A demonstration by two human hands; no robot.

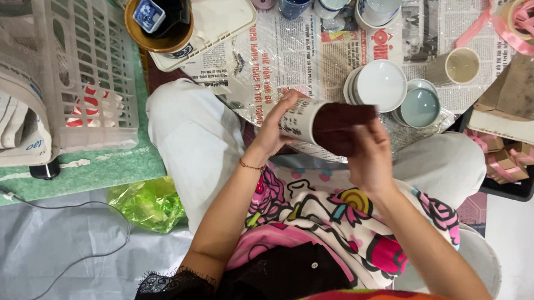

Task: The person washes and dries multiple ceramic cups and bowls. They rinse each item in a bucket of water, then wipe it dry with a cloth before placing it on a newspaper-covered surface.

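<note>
A white cylindrical cup (300, 119) with dark markings lies sideways between both hands, above my lap. My left hand (273, 130) grips the cup's base end. My right hand (370, 157) presses a dark maroon cloth or sheet (342, 125) over the cup's open end, covering that half. Just beyond the cup stands a stack of white bowls (379, 84) and a pale blue-grey bowl (420, 106) on newspaper covered with clear plastic (299, 52).
A white plastic basket (79, 62) with newspapers sits at left. A brown bowl (158, 18) holds a small blue-white dish on a white tray (226, 15). Several cups line the far edge. Pink ribbon (520, 20), a cardboard block and small boxes lie right. A green bag (149, 201) lies on the floor.
</note>
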